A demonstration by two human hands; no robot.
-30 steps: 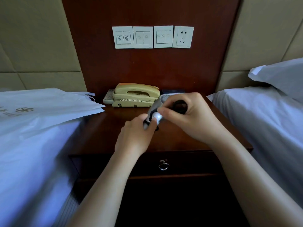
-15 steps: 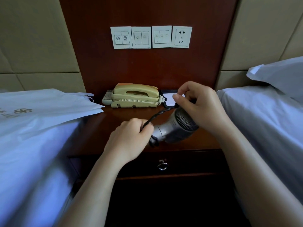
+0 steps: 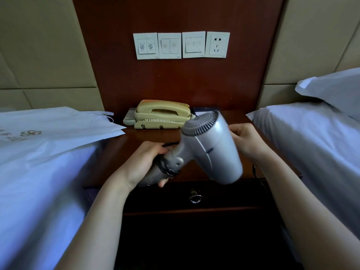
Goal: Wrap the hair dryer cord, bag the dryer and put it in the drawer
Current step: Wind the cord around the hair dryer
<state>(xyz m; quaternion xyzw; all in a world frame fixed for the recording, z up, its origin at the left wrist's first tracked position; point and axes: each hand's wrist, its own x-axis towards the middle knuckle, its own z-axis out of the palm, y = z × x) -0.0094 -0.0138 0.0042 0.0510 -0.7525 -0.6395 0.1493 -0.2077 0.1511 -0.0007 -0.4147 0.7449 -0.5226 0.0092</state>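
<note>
Left hand (image 3: 145,164) is wrapped tight round the folding handle of the silver hair dryer (image 3: 211,147), with loops of black cord (image 3: 165,168) wound about the hinge under its fingers. Right hand (image 3: 246,140) sits curled just behind the dryer's barrel; what it grips, I cannot tell. The dryer hangs in the air above the wooden nightstand (image 3: 140,139), over the closed drawer (image 3: 196,197) with its ring pull. White bag (image 3: 50,131) lies on the left bed, a grey printed logo on it, lettering unreadable. Beige telephone (image 3: 162,114) at the back.
</note>
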